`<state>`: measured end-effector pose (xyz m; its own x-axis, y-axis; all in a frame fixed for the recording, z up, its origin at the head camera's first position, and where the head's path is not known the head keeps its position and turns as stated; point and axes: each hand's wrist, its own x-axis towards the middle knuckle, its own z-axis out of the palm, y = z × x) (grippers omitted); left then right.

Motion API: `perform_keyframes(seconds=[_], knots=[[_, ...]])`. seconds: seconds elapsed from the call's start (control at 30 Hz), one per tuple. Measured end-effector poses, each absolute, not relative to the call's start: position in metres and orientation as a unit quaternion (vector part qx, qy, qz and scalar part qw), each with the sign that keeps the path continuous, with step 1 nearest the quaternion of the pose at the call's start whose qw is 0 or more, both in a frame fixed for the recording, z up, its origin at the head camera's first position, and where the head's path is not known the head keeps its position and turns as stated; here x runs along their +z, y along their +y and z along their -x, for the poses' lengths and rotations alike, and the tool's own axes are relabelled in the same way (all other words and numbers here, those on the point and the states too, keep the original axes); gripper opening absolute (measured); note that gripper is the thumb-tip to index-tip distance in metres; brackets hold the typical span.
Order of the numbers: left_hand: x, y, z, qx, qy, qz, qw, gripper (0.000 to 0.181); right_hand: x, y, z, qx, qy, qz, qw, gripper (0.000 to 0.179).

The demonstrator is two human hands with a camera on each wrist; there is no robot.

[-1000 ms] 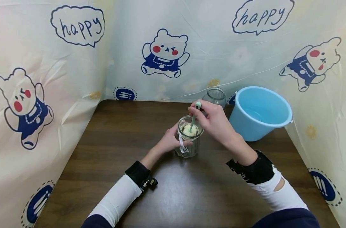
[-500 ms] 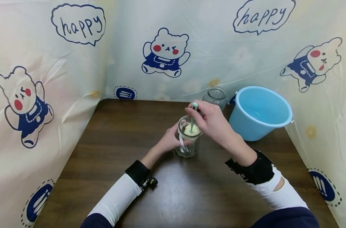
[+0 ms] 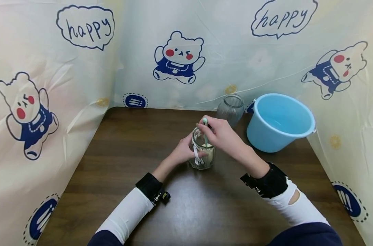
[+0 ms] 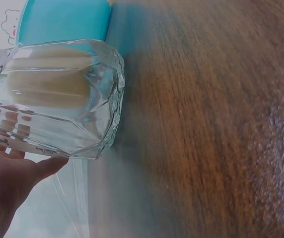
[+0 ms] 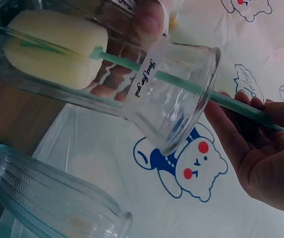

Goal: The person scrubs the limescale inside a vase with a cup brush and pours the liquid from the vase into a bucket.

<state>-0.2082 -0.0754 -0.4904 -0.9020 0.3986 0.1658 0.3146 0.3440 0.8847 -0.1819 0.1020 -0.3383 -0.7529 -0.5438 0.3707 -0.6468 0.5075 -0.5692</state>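
A clear glass jar [image 3: 201, 165] with a printed white ribbon [image 5: 145, 82] round its neck stands at mid-table. My left hand [image 3: 183, 149] grips it from the left, thumb in front and fingers behind the glass. Inside is the pale yellow sponge head [image 5: 57, 47] of a bottle brush, low in the jar in the right wrist view. Its thin green handle [image 5: 177, 83] runs out through the mouth. Just above the rim, my right hand [image 3: 221, 134] pinches the handle's top between thumb and fingers. The left wrist view shows the sponge through the faceted glass.
Behind my right hand stands a second, ribbed glass jar [image 3: 230, 111] at the table's back edge. A light blue bucket [image 3: 266, 131] is to its right. Printed sheeting [image 3: 180, 95] hangs behind and along both sides of the brown table [image 3: 128, 147].
My right hand has come down and slightly left, pushing the sponge from the jar's mouth deeper inside. The left hand and the jar have stayed in place.
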Motion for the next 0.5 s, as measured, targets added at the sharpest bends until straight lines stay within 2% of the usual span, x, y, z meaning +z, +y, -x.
perform_keyframes(seconds=[0.27, 0.5], knots=[[-0.459, -0.074, 0.191, 0.544, 0.807, -0.223, 0.053, 0.093, -0.318, 0.099, 0.177, 0.368, -0.857, -0.341, 0.119, 0.021], [-0.458, -0.076, 0.191, 0.545, 0.807, -0.224, 0.051, 0.088, -0.337, 0.1, 0.178, 0.369, -0.865, -0.333, 0.072, 0.023]])
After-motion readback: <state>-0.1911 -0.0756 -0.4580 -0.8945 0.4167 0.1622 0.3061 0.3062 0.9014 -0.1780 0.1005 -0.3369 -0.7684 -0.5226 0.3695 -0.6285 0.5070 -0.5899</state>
